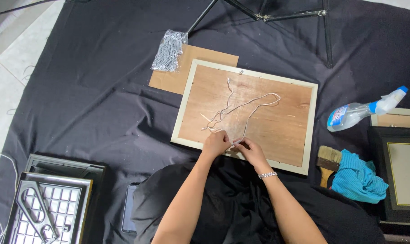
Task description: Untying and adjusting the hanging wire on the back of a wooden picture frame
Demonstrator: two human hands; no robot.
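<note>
Pinching the thin white cord at the frame's near edge, the left hand and right hand work something light and limp, best gripped near its end.

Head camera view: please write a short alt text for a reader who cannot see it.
Two bare hands, left hand and right hand, pinch a thin white cord at the near edge of a picture frame lying face down on black cloth. A spray bottle, brush and blue rag lie to the right.
</note>
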